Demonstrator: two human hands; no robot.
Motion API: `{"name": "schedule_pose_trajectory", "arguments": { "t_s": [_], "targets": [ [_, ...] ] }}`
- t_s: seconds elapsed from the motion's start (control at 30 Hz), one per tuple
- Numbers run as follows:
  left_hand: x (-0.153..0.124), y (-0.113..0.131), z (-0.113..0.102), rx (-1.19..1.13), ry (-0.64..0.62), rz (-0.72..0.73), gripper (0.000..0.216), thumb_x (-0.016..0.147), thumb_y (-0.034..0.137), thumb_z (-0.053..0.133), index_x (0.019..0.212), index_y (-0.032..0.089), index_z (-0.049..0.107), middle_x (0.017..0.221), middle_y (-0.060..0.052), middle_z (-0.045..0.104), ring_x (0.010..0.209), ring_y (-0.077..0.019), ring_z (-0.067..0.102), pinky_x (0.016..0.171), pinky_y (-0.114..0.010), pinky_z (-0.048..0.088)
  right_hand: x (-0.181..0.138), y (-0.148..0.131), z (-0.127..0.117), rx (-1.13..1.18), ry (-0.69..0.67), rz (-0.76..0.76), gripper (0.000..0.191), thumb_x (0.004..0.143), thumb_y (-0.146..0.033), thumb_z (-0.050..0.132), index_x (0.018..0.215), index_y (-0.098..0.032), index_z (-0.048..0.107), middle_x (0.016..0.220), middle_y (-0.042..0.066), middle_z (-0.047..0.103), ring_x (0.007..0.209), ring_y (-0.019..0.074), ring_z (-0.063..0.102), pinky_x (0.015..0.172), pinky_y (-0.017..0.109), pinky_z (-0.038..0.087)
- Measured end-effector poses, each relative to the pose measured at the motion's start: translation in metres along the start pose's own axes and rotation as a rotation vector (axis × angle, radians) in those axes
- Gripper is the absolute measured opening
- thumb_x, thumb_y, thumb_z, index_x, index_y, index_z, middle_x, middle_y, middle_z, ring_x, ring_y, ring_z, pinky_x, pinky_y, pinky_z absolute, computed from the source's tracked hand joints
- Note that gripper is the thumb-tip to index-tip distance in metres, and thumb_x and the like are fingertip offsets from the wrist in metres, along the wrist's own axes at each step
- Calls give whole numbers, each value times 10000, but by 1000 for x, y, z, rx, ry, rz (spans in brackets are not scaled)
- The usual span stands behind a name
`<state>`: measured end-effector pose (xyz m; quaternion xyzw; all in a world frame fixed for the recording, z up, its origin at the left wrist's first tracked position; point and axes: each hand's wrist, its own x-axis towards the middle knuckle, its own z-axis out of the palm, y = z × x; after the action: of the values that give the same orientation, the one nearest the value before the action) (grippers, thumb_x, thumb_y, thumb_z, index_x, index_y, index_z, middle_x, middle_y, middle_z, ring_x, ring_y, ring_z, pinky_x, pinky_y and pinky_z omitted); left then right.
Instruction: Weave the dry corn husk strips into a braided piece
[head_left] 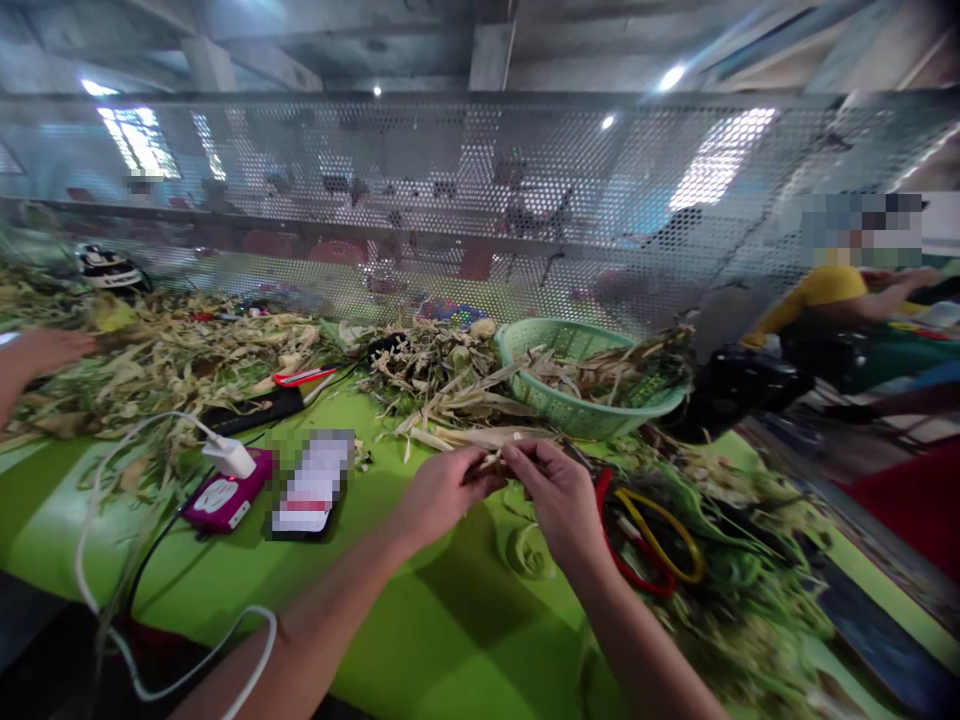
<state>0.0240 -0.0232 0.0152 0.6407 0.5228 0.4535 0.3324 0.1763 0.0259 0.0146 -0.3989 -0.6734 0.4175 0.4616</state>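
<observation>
One small pale piece (491, 460) — both left hand (441, 492) and right hand (556, 492) pinch it by fingertips, above green table (465, 620); its kind too small to tell. Curled green strip (531, 550) on table, near right wrist. On other side of this wrist, red loop (664, 589) and yellow loop (699, 565). Beyond hands — dry husks (469, 408), green basket (570, 410). Toward left, phone (311, 490), then purple box (234, 495) with white plug (229, 457).

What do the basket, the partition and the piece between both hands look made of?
Basket: likely satin-finished plastic; its green wall has regular openings.
Partition: probably metal, dull grey, pierced with rows of holes.
Piece: perhaps dried plant matter, pale like the strips nearby; fingers hide most of it.
</observation>
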Motion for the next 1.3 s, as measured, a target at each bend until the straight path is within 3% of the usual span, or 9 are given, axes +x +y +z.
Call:
{"name": "schedule_pose_trajectory", "arguments": {
  "t_s": [0.17, 0.3, 0.47, 0.57, 0.77, 0.87, 1.0, 1.13, 1.3],
  "targets": [
    [3, -3, 0, -148, 95, -74, 301, 837, 420, 516, 934, 183, 674, 836, -44, 668, 802, -191, 580, 765, -287, 436, -3, -7, 0, -106, -58, -198, 248, 847, -398, 593, 951, -194, 688, 918, 69, 640, 783, 180, 587, 629, 268, 483],
    [5, -4, 0, -291, 136, -116, 301, 826, 412, 519, 922, 174, 677, 812, -35, 651, 839, -193, 571, 753, -275, 434, -4, -6, 1, -305, -9, -374, 149, 836, -276, 601, 960, -223, 665, 1005, 82, 613, 850, 197, 597, 695, 305, 516],
    [5, -7, 2, -321, 149, -193, 308, 801, 436, 540, 899, 171, 663, 752, -16, 610, 709, -152, 533, 624, -237, 409, -5, -4, 1, -569, 30, -487, 142, 849, -228, 566, 951, -227, 665, 984, 80, 603, 939, 220, 589, 773, 331, 501],
    [5, -7, 2, -312, 146, -163, 310, 800, 432, 546, 925, 171, 659, 759, -14, 598, 686, -137, 504, 594, -224, 386, -6, -4, 0, -631, 18, -509, 154, 855, -203, 559, 975, -223, 653, 1006, 76, 611, 934, 212, 591, 779, 318, 483],
    [4, -6, 4, -322, 148, -238, 303, 792, 460, 549, 894, 192, 646, 712, -8, 567, 593, -117, 439, 484, -203, 310, -6, -8, -1, -770, 30, -585, 145, 894, -223, 524, 876, -213, 667, 922, 62, 652, 861, 188, 604, 779, 300, 420],
    [4, -8, 8, -375, 219, -274, 324, 769, 469, 579, 911, 184, 641, 757, -13, 595, 629, -118, 468, 498, -199, 317, -9, -9, 3, -789, -5, -609, 172, 901, -237, 514, 832, -201, 667, 852, 61, 655, 801, 176, 603, 729, 288, 398],
    [3, -7, 11, -523, 314, -251, 299, 765, 444, 605, 859, 163, 644, 728, 1, 603, 604, -94, 463, 525, -207, 317, -12, -7, 9, -625, -89, -471, 147, 865, -215, 537, 768, -204, 647, 791, 50, 647, 725, 176, 586, 673, 282, 408],
    [5, -2, 9, -641, 341, -304, 259, 731, 408, 652, 780, 154, 652, 660, 8, 587, 561, -84, 452, 529, -217, 303, -6, 0, 9, -242, -133, -204, 125, 833, -302, 600, 826, -201, 673, 815, 40, 673, 715, 173, 592, 645, 269, 435],
    [7, -6, 5, -601, 300, -364, 277, 706, 422, 660, 731, 147, 636, 578, 28, 493, 514, -76, 372, 490, -226, 224, 2, 0, 4, 181, 29, 41, 331, 803, -457, 621, 964, -172, 671, 792, 36, 664, 590, 124, 504, 533, 234, 393]
  ]
}}
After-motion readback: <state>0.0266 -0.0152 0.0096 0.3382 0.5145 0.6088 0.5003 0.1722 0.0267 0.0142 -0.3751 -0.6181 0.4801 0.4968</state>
